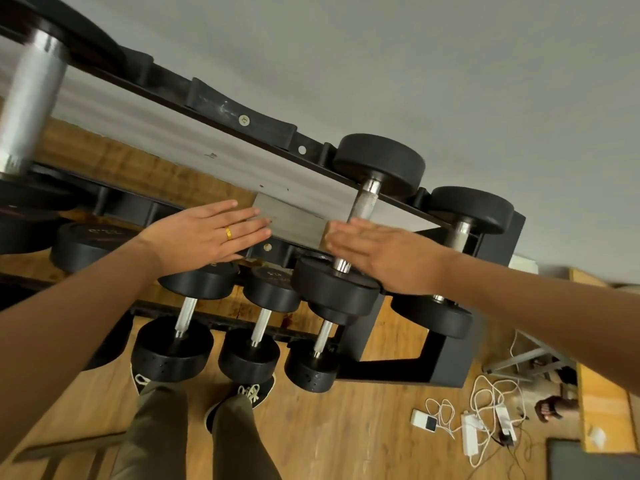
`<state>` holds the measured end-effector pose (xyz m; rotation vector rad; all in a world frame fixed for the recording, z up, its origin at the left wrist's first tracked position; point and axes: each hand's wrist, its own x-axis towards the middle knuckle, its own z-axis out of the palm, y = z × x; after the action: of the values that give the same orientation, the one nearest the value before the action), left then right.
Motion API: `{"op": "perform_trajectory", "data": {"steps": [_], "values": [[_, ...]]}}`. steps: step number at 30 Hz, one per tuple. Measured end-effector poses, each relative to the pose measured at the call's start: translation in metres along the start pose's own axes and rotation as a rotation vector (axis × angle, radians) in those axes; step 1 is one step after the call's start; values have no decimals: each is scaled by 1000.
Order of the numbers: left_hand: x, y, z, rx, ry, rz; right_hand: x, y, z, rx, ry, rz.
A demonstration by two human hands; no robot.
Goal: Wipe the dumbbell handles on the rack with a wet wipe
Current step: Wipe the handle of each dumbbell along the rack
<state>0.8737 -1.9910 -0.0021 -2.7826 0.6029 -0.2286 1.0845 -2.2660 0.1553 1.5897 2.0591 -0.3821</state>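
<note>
A black dumbbell rack (pixel 446 362) stands against a grey wall, with black round-headed dumbbells on two tiers. My left hand (pixel 204 233), flat with a gold ring, hovers over the upper tier with fingers pointing right. My right hand (pixel 384 254), also flat with fingers pointing left, lies across the lower part of a steel handle (pixel 363 202) of an upper-tier dumbbell. No wet wipe shows in either hand. Three smaller dumbbells sit on the lower tier, their handles (pixel 259 327) bare and shiny.
A large dumbbell with a thick steel handle (pixel 31 102) is at the far left of the upper tier. My shoes (pixel 249 393) stand on the wooden floor below the rack. White chargers and cables (pixel 474 424) lie on the floor at right, beside a wooden bench (pixel 602 410).
</note>
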Motion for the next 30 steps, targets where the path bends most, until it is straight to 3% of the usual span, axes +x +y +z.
{"op": "perform_trajectory", "data": {"steps": [3,8,11,14,18,24,26,30], "values": [[2,1,-3,-14,-38,14,-5,0,0,-45,-30,-57],[0,5,-3,-37,-71,36,2,26,-23,14,2,213],[2,2,-8,-59,-138,26,6,23,-24,0,48,282],[4,2,-19,-42,-253,51,10,-7,-11,0,22,122],[4,0,-18,-80,-179,35,7,-13,-16,6,-54,-54],[3,1,-10,-57,-123,57,6,33,-30,-46,-28,226],[2,1,-10,-44,-122,73,6,16,-25,-46,16,194],[1,2,-5,-65,-88,76,0,-22,-16,40,-51,-5]]}}
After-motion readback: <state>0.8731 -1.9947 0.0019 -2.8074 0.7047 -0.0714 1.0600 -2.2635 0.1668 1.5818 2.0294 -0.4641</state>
